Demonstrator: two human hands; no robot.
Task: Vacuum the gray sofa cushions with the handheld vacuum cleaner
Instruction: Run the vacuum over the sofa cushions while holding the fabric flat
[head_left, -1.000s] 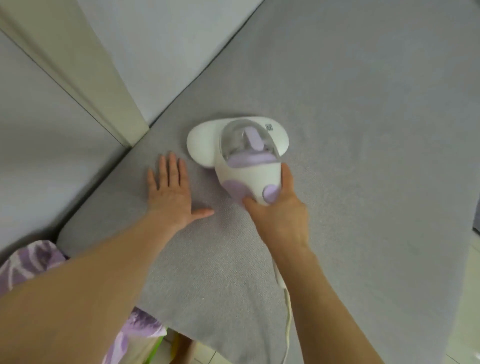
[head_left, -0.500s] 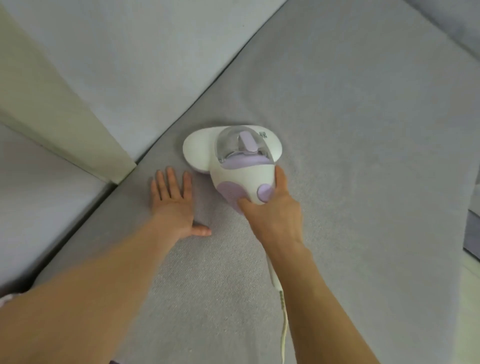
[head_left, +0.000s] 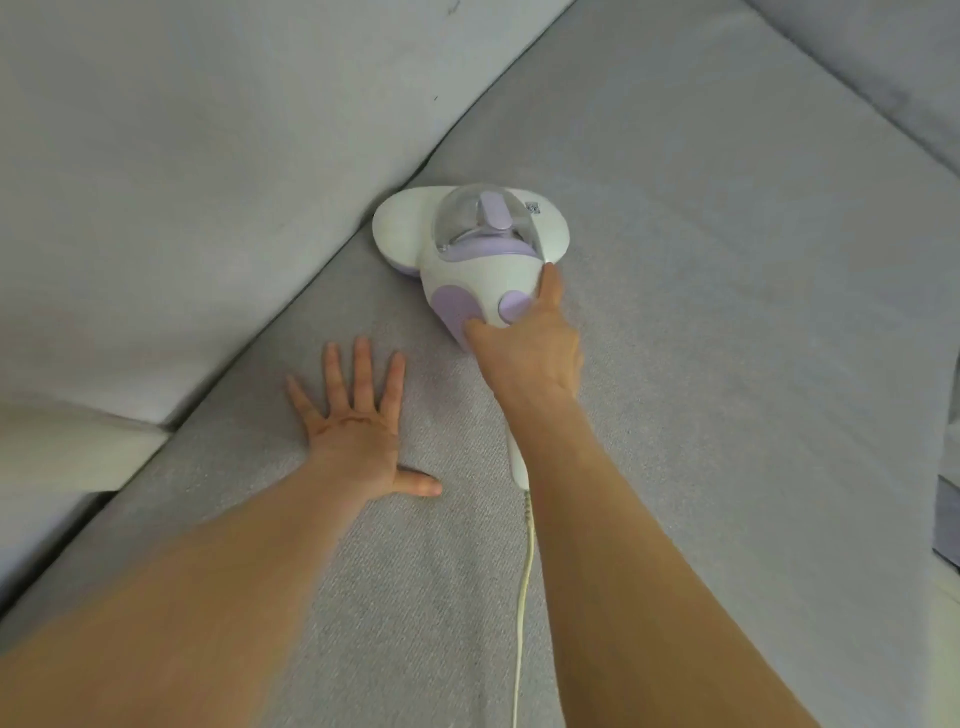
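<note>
The gray sofa cushion (head_left: 701, 364) fills the view. The right hand (head_left: 527, 348) hides the vacuum cleaner (head_left: 470, 249) handle, fingers wrapped around it. The vacuum lies flat, wide head pointing away. The left hand (head_left: 353, 415) presses flat beside it, fingers spread.

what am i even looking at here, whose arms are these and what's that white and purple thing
There is no robot here. One camera worn on a person's head looks down at their own bare arms. The gray surface is a sofa seat cushion, with the back cushion on the left. The white and purple thing is a handheld vacuum cleaner resting on the seat; its cord trails back toward the person. The right hand grips the vacuum's handle. The left hand lies flat on the seat, fingers spread, holding nothing.
</note>
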